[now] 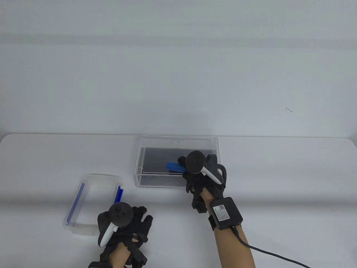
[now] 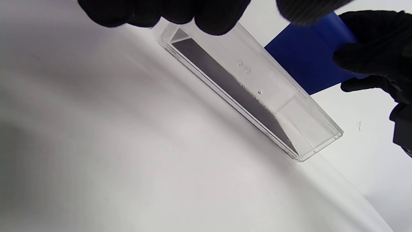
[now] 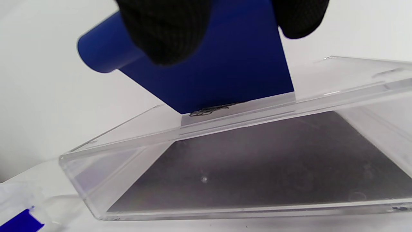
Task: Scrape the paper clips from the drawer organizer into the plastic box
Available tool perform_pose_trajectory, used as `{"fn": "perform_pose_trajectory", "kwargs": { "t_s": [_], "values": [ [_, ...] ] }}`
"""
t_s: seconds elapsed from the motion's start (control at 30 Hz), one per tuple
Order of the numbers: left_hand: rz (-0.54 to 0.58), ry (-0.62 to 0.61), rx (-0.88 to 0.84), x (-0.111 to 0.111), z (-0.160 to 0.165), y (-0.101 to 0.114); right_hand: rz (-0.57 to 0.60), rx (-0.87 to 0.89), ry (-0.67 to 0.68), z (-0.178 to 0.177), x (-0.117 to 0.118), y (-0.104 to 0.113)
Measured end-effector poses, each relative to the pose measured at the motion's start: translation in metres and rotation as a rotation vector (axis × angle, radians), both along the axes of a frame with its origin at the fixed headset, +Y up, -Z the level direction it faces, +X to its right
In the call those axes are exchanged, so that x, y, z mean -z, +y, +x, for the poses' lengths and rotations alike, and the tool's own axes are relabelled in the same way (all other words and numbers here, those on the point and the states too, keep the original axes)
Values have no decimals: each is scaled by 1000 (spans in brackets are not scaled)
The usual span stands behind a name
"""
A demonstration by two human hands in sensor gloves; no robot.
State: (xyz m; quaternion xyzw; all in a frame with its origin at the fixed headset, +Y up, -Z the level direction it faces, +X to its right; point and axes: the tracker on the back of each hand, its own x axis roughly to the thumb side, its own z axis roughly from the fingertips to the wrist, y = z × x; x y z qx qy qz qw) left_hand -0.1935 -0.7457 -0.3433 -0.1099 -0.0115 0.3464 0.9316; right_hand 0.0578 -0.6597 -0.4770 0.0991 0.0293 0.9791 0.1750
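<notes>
The clear drawer organizer [image 1: 147, 178] with a dark floor stands at the table's middle. My right hand [image 1: 186, 167] reaches into it and grips a blue scraper [image 1: 175, 167], blade down. In the right wrist view my fingers [image 3: 164, 32] pinch the scraper [image 3: 219, 74], and a small dark cluster of paper clips [image 3: 212, 110] lies at its lower edge against the organizer's wall [image 3: 225, 129]. The plastic box [image 1: 83, 223] with blue latches stands open at front left. My left hand [image 1: 139, 220] rests on the table at the box's right front corner, holding nothing.
The white table's far edge [image 1: 251, 136] runs just behind the organizer. A cable [image 1: 267, 252] trails from my right wrist to the front right. The left wrist view shows the organizer [image 2: 251, 93] edge-on with the scraper [image 2: 309, 61] behind it.
</notes>
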Motion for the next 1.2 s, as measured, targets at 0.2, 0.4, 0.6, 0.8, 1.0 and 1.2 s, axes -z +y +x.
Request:
{"fn": "perform_pose_trajectory", "kwargs": {
  "t_s": [0.2,0.4,0.6,0.8,1.0,1.2],
  "values": [
    [1,-11,-8,1,2,-1,100,125,-44,8,-16,8],
    [21,-3,-92,2,3,-2,135,316,-166,42,-51,18],
    [34,-6,-99,2,4,-4,123,418,-330,88,-86,6],
    [55,-17,-83,2,5,-4,40,537,-463,124,-122,-21],
    [112,-23,-136,2,6,-2,-27,575,-508,148,-145,-56],
    [165,-5,-144,1,1,1,-79,657,-520,159,-153,-77]
  ]
}}
